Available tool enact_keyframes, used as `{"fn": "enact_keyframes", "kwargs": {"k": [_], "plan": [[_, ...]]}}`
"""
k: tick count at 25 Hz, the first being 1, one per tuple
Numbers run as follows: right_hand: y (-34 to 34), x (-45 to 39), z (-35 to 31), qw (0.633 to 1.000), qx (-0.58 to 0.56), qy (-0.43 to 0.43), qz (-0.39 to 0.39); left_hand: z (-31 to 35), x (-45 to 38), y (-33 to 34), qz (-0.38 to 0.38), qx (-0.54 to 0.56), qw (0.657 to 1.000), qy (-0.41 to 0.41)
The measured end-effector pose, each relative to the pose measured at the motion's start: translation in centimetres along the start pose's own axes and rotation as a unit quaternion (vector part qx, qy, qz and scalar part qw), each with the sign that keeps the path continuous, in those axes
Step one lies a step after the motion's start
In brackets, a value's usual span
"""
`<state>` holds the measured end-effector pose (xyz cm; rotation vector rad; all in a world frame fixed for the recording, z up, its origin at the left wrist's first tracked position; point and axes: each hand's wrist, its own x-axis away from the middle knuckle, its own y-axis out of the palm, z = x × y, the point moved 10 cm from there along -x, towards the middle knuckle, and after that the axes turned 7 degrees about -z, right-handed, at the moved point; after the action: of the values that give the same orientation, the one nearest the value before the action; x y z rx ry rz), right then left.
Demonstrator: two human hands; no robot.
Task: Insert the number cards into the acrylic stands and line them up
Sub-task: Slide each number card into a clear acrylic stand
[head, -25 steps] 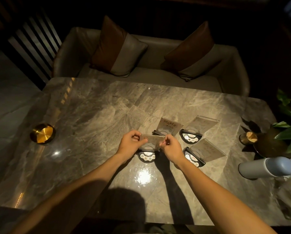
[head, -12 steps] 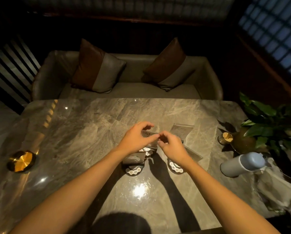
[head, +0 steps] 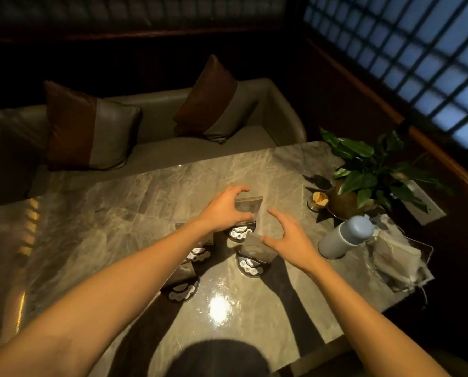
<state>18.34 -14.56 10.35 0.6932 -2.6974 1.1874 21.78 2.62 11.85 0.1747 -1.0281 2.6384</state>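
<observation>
Four clear acrylic sign stands with dark rounded bases stand on the grey marble surface (head: 118, 227), in a loose diagonal run from near left to far right. The left hand (head: 222, 210) is curled over the farthest clear acrylic stand (head: 247, 208), fingers over its top edge and thumb low on the near side, so it grips that one. The right hand (head: 284, 235) hovers with fingers spread and gently bent, holding nothing, its thumb just beside the top edge of the near-right acrylic stand (head: 257, 248). The two remaining stands, the middle one (head: 200, 251) and the nearest one (head: 182, 284), sit partly behind the left forearm.

Pale sheets seem to sit inside the panels, though the light is too dim to read any number, so the work in hand looks like the lining-up. To do it well, I would slide each stand by its base instead of tipping it by the panel (a tall thin plate on a small foot probably topples easily), and turn every face the same way. The near-right stand sits off the line of the others and appears the one to bring in. The grey-blue bottle (head: 344, 235) lying near the right hand and the potted green plant (head: 363, 183) beyond it leave little room on that side, so shifts are safer made leftward.
</observation>
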Motion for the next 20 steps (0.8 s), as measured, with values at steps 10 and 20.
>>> {"fn": "enact_keyframes", "kwargs": {"k": [10,20], "plan": [[3.1,-0.5,4.3,0.998,0.021,0.037,-0.04,-2.5,-4.8,3.4,-0.044,-0.093,0.994,-0.04],[1.8,-1.2,5.9,0.998,-0.004,0.058,-0.023,-3.9,-4.1,2.5,-0.012,-0.062,0.996,-0.061]]}}
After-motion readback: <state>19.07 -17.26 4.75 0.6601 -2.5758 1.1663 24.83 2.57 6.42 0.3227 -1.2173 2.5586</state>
